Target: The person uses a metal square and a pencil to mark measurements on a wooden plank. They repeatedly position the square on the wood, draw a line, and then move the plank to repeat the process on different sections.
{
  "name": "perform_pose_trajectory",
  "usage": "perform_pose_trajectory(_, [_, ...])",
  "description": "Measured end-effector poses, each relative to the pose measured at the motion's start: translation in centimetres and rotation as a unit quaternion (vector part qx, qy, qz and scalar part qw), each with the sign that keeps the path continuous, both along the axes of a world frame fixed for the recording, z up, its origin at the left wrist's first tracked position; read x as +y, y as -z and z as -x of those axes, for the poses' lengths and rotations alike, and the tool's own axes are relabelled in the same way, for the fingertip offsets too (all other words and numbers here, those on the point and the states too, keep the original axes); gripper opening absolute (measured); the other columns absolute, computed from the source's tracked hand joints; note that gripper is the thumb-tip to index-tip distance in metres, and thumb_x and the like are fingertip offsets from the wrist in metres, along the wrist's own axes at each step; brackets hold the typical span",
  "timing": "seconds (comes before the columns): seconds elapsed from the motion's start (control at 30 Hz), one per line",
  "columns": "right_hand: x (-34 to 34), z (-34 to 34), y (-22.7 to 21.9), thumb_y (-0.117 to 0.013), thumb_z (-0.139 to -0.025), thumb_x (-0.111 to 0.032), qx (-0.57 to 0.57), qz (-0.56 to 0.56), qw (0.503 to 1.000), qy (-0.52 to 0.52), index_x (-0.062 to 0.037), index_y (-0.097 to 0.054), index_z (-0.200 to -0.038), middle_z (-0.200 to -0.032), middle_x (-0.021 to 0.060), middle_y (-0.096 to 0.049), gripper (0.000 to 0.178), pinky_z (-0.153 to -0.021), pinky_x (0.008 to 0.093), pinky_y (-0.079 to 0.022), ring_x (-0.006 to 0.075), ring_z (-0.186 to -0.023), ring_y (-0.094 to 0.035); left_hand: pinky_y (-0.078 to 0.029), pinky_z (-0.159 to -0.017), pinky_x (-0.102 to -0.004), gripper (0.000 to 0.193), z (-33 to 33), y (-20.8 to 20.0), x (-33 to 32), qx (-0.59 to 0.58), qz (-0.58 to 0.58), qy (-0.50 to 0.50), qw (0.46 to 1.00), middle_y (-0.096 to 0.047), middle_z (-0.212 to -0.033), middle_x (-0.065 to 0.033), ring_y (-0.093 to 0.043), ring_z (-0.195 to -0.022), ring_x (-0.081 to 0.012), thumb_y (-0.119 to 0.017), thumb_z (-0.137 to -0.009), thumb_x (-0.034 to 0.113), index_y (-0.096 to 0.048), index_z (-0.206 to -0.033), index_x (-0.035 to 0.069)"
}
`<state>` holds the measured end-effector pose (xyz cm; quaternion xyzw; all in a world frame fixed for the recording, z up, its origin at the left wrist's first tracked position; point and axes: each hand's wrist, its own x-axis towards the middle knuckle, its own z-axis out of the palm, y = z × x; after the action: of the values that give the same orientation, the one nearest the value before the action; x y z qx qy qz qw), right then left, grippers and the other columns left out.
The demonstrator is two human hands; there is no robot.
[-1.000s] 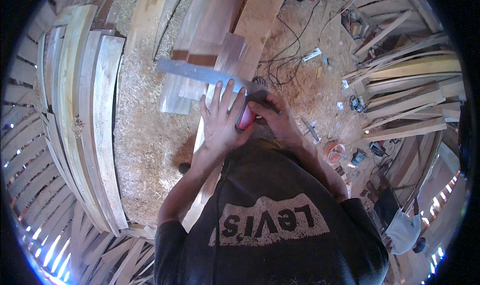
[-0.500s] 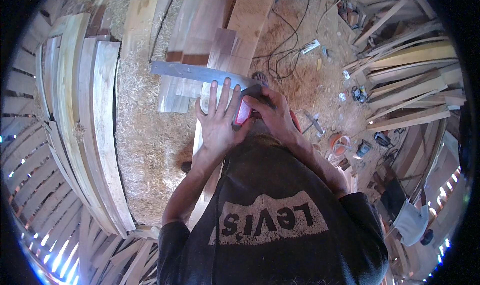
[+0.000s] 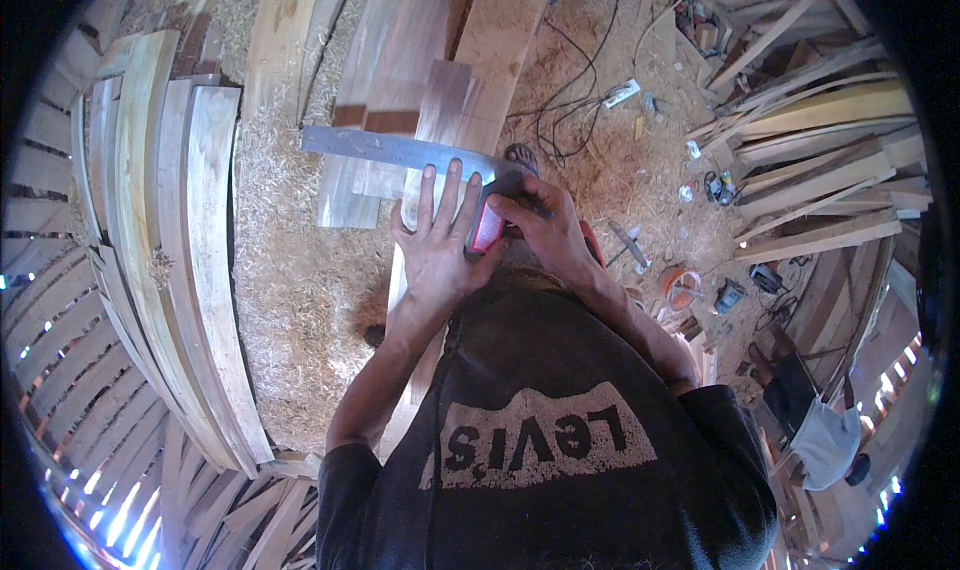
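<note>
A handsaw (image 3: 390, 152) is held crosswise in front of me, its long grey blade reaching left above the planks. Its handle (image 3: 487, 228) is black with a red-pink inset. My right hand (image 3: 545, 225) is closed on the right side of the handle, its thumb near the inset. Beside the handle, my left hand (image 3: 438, 240) has its fingers stretched out and spread. The left fingertips lie near the lower edge of the blade, and the handle sits between the left forefinger and thumb. Part of the grip is hidden behind my hands.
Wooden planks (image 3: 400, 45) lie below and beyond the blade. Long boards (image 3: 210, 240) are stacked at left, and more timber (image 3: 830, 180) lies at right. Black cables (image 3: 565, 100), an orange bucket (image 3: 680, 286) and sawdust are on the floor. Another person (image 3: 825, 440) is at lower right.
My hands and the saw stay nearly in place. At the lower right, the other person has shifted slightly, and more of their limbs shows.
</note>
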<state>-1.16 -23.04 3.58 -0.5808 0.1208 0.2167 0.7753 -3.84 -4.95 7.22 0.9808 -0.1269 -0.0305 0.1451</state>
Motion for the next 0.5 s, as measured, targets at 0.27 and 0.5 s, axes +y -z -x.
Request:
perform_pose_trajectory(0.27, [-1.0, -1.5, -3.9, -0.069, -0.104, -0.026, 0.118, -0.029, 0.993, 0.007, 0.0017, -0.073, -0.115, -0.098, 0.0048, -0.073, 0.03, -0.076, 0.0271, -0.052, 0.0109, -0.085, -0.062, -0.019, -0.116, -0.0666, 0.099, 0.0, 0.1, 0.2, -0.006, 0.0, -0.005, 1.0, -0.031, -0.174, -0.0085, -0.024, -0.161, -0.0322, -0.082, -0.08, 0.056, -0.043, -0.163, 0.019])
perform_pose_trajectory(0.5, [-3.5, -8.2, -7.2, -0.061, -0.108, -0.022, -0.236, 0.171, 0.956, -0.001, -0.0033, -0.073, -0.123, -0.108, 0.0079, -0.075, 0.027, -0.079, 0.0326, -0.057, 0.0145, -0.095, -0.069, -0.022, -0.113, -0.0692, 0.094, 0.1, 0.0, 0.2, -0.006, 0.012, -0.022, 1.0, -0.033, -0.172, -0.0102, -0.026, -0.16, -0.0331, -0.082, -0.079, 0.056, -0.049, -0.158, 0.017])
